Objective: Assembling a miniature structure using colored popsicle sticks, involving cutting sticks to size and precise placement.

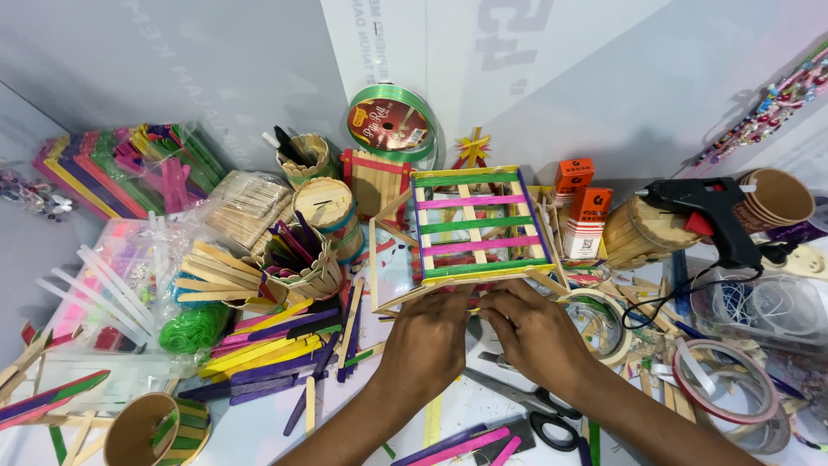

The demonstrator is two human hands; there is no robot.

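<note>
Two bare hands meet at the near edge of a small house-shaped frame of wooden craft sticks (470,229), its sloped panel slatted in green, pink and plain wood and edged in purple, standing at the centre of a crowded white worktable (250,431). The left hand (429,341) lies knuckles-up with fingers curled against the frame's lower rail; the right hand (535,332) presses beside it, fingertips bent onto the same rail, the two hands touching. At 3 o'clock from the frame a black hot-glue gun (709,211) rests beside a stack of brown paper cups (780,200). At 9 o'clock sits a stick-built cup of coloured sticks (297,259); loose yellow and purple craft sticks (259,349) spread at 8 o'clock. Grey-handled scissors (526,404) lie at 6 o'clock, under the right wrist. A green ribbon spool (392,123) leans at 11 o'clock.
</note>
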